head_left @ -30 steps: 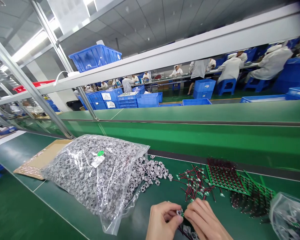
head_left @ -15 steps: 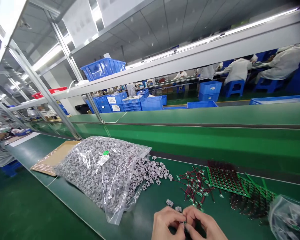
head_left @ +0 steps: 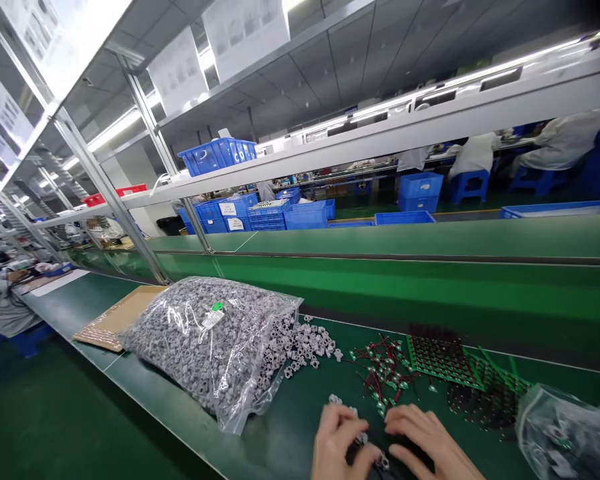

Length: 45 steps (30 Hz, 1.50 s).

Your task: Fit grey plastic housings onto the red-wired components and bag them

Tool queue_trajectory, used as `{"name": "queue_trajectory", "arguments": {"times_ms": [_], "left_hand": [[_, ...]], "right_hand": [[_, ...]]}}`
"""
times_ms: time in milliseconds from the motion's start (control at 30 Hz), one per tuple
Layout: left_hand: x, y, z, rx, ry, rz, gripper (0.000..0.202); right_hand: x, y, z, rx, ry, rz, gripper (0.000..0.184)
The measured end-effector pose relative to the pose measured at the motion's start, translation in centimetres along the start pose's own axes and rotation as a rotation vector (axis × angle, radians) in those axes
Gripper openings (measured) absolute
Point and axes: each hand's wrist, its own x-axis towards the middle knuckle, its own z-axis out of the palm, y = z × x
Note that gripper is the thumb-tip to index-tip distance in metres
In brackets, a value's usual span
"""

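Note:
At the bottom edge my left hand (head_left: 337, 443) and my right hand (head_left: 425, 440) rest on the green bench, fingers curled. Between them lie small grey plastic parts (head_left: 365, 440) on dark wires; my left thumb and fingers pinch one. A little beyond my hands lies a loose heap of small green boards with red and black wires (head_left: 383, 370). Further left, a clear bag of grey plastic parts (head_left: 210, 340) lies open, with several parts spilled (head_left: 305, 343) at its mouth.
A green panel of wired boards (head_left: 447, 360) lies right of the heap. A clear bag (head_left: 560, 427) sits at the far right. Flat cardboard (head_left: 117, 320) lies left of the big bag. Behind runs a green conveyor (head_left: 430, 280); people in white work beyond, among blue crates (head_left: 305, 213).
The view has tilted up and shifted right. My hands have moved apart a little and lowered onto the bench, the right hand spreading flatter over the wires.

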Motion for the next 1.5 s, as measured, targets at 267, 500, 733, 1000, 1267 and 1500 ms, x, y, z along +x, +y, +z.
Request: {"name": "queue_trajectory", "arguments": {"times_ms": [267, 500, 733, 1000, 1267, 1500], "left_hand": [[7.4, -4.7, -3.8, 0.439, 0.029, -0.038, 0.045], [8.1, -4.9, -0.9, 0.233, -0.034, 0.025, 0.051], [9.1, -4.2, -3.2, -0.038, 0.164, -0.049, 0.035], [8.9, -2.7, -4.0, 0.122, -0.059, -0.038, 0.015], [9.4, -1.3, -1.7, 0.483, -0.293, -0.036, 0.009], [9.7, -1.3, -2.4, -0.044, -0.163, -0.201, 0.028]], "right_hand": [[3.4, 3.8, 2.5, -0.207, 0.074, 0.028, 0.030], [2.6, 5.1, 1.6, -0.183, 0.172, 0.148, 0.032], [3.1, 3.3, 0.1, -0.135, -0.064, 0.011, 0.014], [4.2, 4.7, 0.4, -0.322, -0.029, -0.168, 0.025], [4.7, 4.8, 0.5, -0.073, 0.034, 0.115, 0.034], [4.3, 5.4, 0.4, 0.020, 0.003, 0.315, 0.036]]}}
